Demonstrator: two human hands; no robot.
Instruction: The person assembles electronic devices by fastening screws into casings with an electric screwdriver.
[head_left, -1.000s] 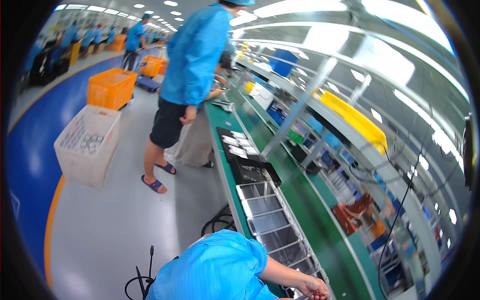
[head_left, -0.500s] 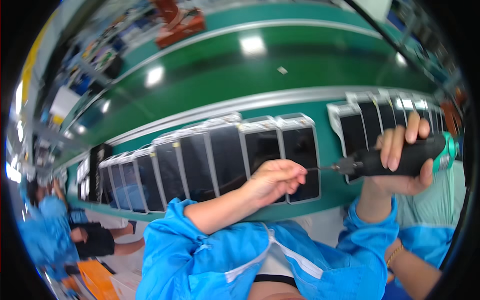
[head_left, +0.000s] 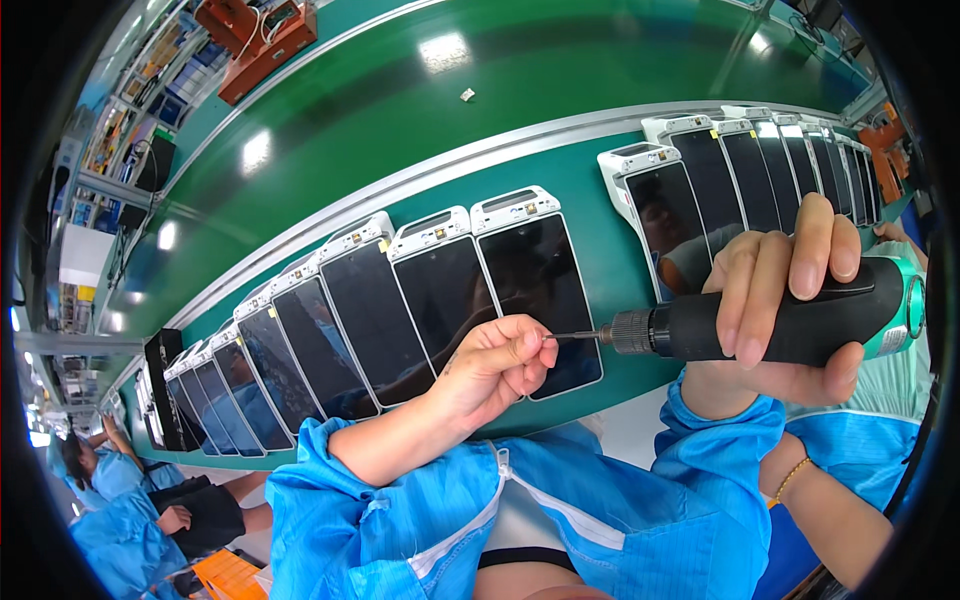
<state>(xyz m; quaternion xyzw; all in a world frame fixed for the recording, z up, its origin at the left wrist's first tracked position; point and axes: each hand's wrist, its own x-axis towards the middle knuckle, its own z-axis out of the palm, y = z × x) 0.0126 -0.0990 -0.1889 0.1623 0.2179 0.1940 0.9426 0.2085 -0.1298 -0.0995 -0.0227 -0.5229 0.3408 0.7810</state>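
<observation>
My right hand (head_left: 790, 300) is wrapped round a black electric screwdriver (head_left: 700, 322) with a green rear end. It is held level, its thin bit (head_left: 575, 335) pointing left. At the bit's tip my left hand (head_left: 500, 365) is closed in a pinch; whatever small thing the fingertips hold is too small to make out. Beneath both hands lie white-framed devices with dark screens. The nearest one (head_left: 535, 270) is partly covered by my left hand, and another device (head_left: 437, 275) lies against its left side.
A row of similar devices (head_left: 290, 340) runs left along the green bench (head_left: 600, 240); a second row (head_left: 740, 165) stretches right. A metal rail (head_left: 420, 180) borders a green strip (head_left: 380, 120) with a small white piece (head_left: 467, 95) on it. Co-workers (head_left: 120, 480) sit left and right.
My view has shifted, and the rows of devices look sharper. Both hands and the screwdriver sit slightly further left in the picture, the left fingers still at the bit's tip.
</observation>
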